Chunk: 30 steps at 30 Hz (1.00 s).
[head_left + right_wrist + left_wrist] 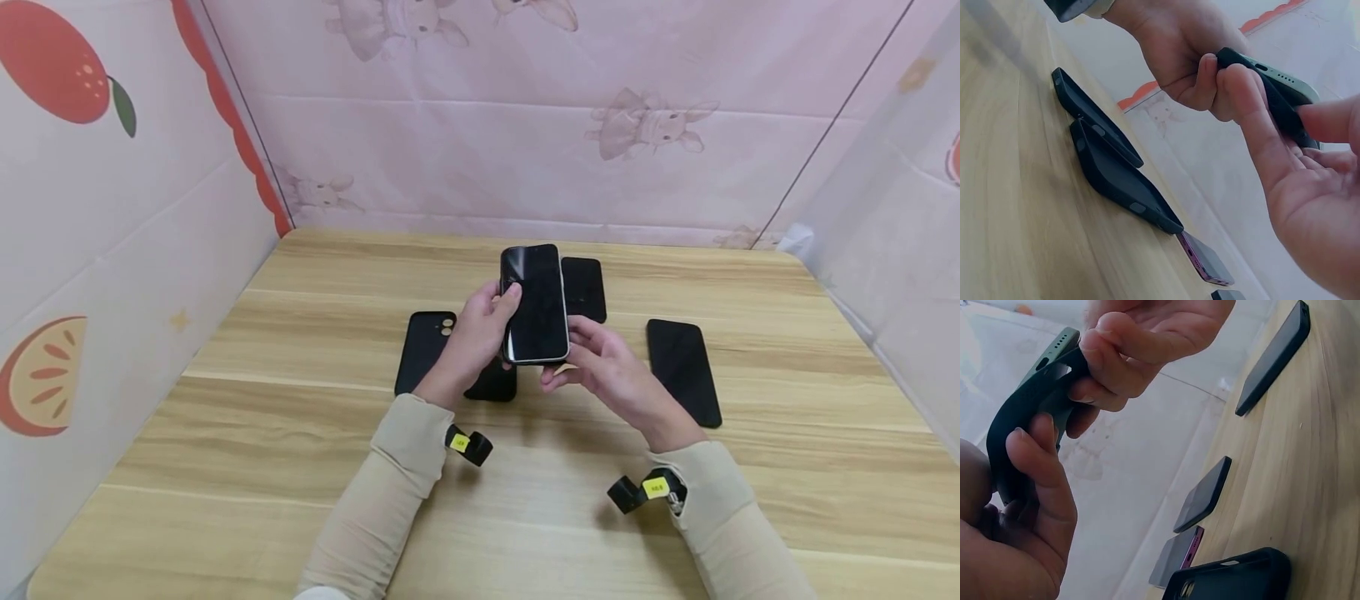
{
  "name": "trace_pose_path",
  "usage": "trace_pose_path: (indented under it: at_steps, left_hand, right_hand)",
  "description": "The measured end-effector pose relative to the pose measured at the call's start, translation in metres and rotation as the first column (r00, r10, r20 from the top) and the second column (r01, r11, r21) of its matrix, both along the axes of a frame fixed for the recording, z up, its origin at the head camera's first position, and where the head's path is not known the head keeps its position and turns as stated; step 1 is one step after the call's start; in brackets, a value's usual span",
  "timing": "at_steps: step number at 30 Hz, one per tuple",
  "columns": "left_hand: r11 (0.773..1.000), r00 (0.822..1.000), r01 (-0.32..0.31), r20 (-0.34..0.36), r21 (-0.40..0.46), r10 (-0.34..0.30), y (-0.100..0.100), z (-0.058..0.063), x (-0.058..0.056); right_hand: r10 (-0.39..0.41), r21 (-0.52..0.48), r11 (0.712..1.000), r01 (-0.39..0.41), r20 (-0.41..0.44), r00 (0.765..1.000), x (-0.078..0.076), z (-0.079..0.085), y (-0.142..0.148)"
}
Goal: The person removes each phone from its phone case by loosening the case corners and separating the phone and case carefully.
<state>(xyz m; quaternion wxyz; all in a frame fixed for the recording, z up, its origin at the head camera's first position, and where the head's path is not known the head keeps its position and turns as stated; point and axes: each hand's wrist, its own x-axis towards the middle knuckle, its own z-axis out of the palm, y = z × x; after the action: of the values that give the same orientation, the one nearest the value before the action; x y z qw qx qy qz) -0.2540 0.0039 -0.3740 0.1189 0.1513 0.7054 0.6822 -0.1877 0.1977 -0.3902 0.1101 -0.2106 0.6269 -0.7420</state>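
A dark-screened phone (536,308) with a pale green edge is held up over the table, screen towards the head camera. My left hand (476,329) grips its left side, thumb on the screen. A flexible black phone case (1007,434) lies behind the phone and bends away from the phone's green edge (1067,339) in the left wrist view. My right hand (611,367) pinches the case and phone at the lower right corner. In the right wrist view, a right finger lies along the case (1279,103) while the thumb presses on the other side.
Two black phone cases, one left (422,354) and one nearer the middle (492,385), lie on the wooden table (247,467). A black slab (684,372) lies right, another dark one (587,283) behind. A purple-edged phone (1207,257) shows beyond the cases. Printed curtains surround the table.
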Motion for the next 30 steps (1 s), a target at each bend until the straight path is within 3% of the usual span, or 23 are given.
trace_pose_path:
  at_steps: [13,20,24,30]
  left_hand:
    - [0.997,0.998,-0.062,-0.015,-0.050,0.061,0.009,-0.003,0.005]
    - [0.982,0.990,-0.113,-0.096,-0.153,0.099,0.012,-0.003,0.007]
    - [0.967,0.987,-0.132,-0.120,-0.219,0.107,0.012,-0.002,0.006]
    - [0.955,0.986,-0.137,-0.132,-0.265,0.105,0.012,-0.003,0.005]
  right_hand:
    - [-0.133,0.044,0.990,0.132,0.044,0.990,0.003,0.004,-0.007]
    - [-0.232,0.137,0.965,0.224,0.053,0.971,0.000,0.003,-0.008]
    - [-0.321,0.192,0.929,0.316,-0.004,0.947,-0.002,0.002,-0.010]
    - [-0.410,0.164,0.889,0.427,-0.132,0.903,-0.002,0.001,-0.013]
